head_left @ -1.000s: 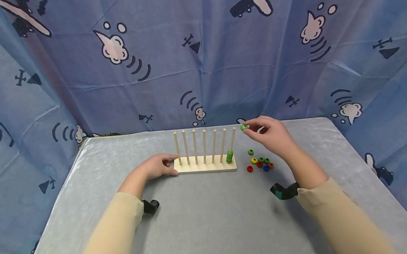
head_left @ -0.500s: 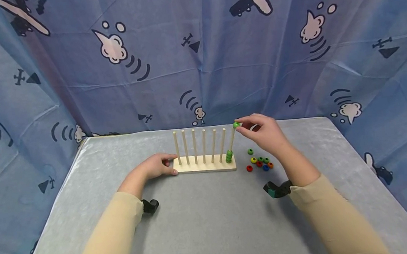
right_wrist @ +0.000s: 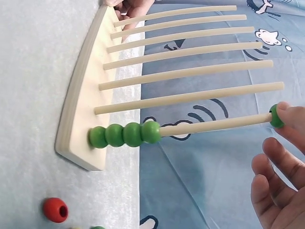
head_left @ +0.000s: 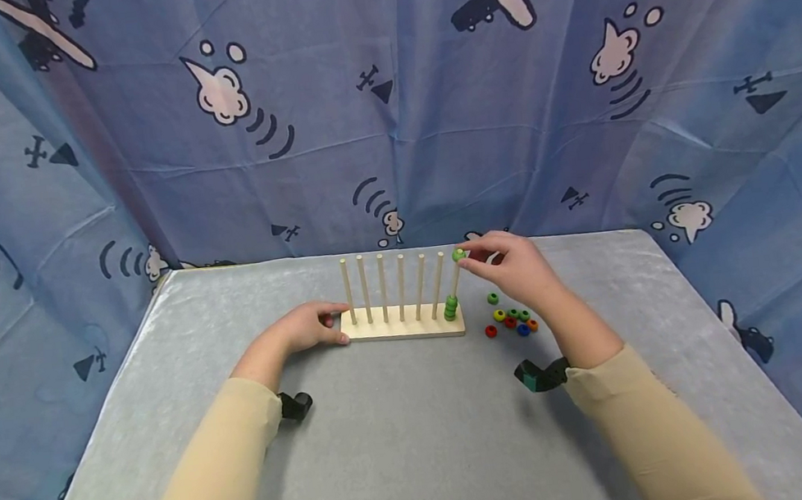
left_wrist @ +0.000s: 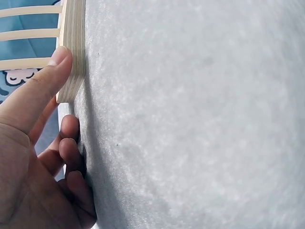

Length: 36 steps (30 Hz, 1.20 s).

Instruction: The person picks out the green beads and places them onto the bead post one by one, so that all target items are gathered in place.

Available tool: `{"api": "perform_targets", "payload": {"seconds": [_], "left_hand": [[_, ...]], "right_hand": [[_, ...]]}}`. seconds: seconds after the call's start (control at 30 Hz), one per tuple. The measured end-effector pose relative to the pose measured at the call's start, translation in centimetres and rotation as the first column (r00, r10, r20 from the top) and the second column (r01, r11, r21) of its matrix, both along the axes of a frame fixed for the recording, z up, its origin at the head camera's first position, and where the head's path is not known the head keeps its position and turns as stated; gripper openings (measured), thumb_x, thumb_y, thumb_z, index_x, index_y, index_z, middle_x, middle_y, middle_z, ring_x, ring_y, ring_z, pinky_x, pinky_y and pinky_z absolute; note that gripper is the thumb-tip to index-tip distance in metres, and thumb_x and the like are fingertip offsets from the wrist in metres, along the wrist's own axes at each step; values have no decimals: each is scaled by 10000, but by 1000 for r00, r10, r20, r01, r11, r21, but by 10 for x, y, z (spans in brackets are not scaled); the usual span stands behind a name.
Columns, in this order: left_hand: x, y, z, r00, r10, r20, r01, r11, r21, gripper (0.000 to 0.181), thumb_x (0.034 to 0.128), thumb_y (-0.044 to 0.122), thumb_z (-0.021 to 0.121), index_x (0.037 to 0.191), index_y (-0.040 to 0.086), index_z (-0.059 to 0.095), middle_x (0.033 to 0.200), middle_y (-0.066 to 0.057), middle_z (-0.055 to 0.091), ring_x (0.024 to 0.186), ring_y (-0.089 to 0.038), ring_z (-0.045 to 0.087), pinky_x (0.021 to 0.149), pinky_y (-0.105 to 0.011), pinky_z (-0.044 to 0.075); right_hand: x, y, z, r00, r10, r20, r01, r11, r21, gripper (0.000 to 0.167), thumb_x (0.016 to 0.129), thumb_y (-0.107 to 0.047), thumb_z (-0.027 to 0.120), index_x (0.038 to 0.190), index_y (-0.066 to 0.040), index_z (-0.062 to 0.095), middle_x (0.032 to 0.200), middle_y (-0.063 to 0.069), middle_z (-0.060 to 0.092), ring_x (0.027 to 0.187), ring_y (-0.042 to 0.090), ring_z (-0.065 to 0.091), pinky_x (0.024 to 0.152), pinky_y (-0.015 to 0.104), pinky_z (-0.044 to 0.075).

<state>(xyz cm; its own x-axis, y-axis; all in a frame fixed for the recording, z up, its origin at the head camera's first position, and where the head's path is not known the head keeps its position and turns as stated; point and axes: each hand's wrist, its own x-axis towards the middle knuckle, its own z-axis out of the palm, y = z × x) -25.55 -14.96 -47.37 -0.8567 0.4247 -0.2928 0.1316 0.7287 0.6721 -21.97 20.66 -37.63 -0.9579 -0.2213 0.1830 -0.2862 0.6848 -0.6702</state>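
Observation:
A pale wooden base [head_left: 403, 331] [right_wrist: 81, 109] carries a row of upright pegs. Several green beads [head_left: 450, 308] [right_wrist: 124, 135] are stacked at the foot of the rightmost peg [right_wrist: 214, 125]. My right hand [head_left: 510, 264] [right_wrist: 286, 167] pinches another green bead [head_left: 458, 255] [right_wrist: 275, 116] between thumb and finger at that peg's tip; the right wrist view shows the tip meeting the bead's hole. My left hand [head_left: 303, 329] [left_wrist: 33, 143] grips the left end of the base, its thumb on the near edge beside the leftmost peg.
Loose beads lie on the grey tabletop [head_left: 409, 447] right of the base: a red bead [head_left: 490, 331] [right_wrist: 55, 210], a yellow bead [head_left: 499, 315], a blue bead [head_left: 523, 330], an orange bead [head_left: 532, 325] and several green ones. A patterned blue curtain [head_left: 386, 120] hangs behind.
My right hand has moved left with the green bead, from beside the rightmost peg to its tip. My left hand has stayed on the base.

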Motion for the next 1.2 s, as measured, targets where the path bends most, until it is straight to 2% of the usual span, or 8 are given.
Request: {"api": "perform_targets", "payload": {"seconds": [0.2,0.4,0.73,1.0,1.2], "left_hand": [[0,0,0,1000,4,-1,-4,1000,1,675,827,284,826,1428,132,559,930,-37,507,862,-175,464,774,-338,362],[-1,-2,0,1000,4,10,-4,1000,6,684,836,286,818,1440,122,542,929,-38,503,850,-177,459,768,-339,356],[-1,-1,-1,1000,-2,9,2,1000,-1,694,826,301,825,1439,133,545,935,-40,511,861,-181,466,787,-351,355],[-2,0,-4,1000,0,4,0,1000,6,686,823,301,828,1429,131,556,920,-30,506,845,-175,465,775,-346,359],[-3,-1,-5,1000,9,7,-9,1000,11,682,823,290,829,1430,137,557,905,-29,499,828,-171,456,759,-339,356]], "right_hand": [[-1,-1,-9,1000,-3,21,3,1000,19,320,928,-274,721,1201,-107,729,1028,47,663,952,207,588,825,397,496],[-2,-2,-22,998,9,58,-10,1000,17,338,934,-286,711,1219,-104,723,1081,59,668,943,219,589,809,395,507],[-3,1,-48,996,32,87,-35,999,36,316,915,-267,735,1167,-75,745,1036,63,682,939,231,603,814,417,512],[-4,1,-66,991,20,131,-27,998,53,329,914,-302,733,1176,-103,745,1046,41,681,964,234,600,760,395,504],[-4,-1,-69,988,15,153,-19,999,26,329,919,-299,727,1198,-125,738,1072,50,679,975,234,604,754,386,501]]}}
